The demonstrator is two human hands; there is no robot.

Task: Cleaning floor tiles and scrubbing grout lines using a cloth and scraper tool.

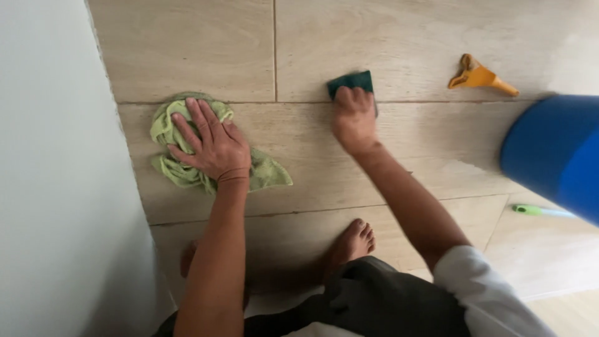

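Left grip (209,146) spread flat on green cloth (175,171), right grip (354,115) pinching dark green sponge (350,81) right of the cloth, blue bucket (555,153) further right.

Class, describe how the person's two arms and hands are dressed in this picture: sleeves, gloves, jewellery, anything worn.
Both hands are bare, with no gloves, and no rings or watch are visible. The left hand and its forearm are uncovered up to the frame edge. The right hand has a bare forearm; a short white sleeve starts above the elbow.

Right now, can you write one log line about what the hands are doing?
left hand: flat on green cloth | right hand: pressing dark green sponge on tiled floor | nearby: orange scraper, blue bucket
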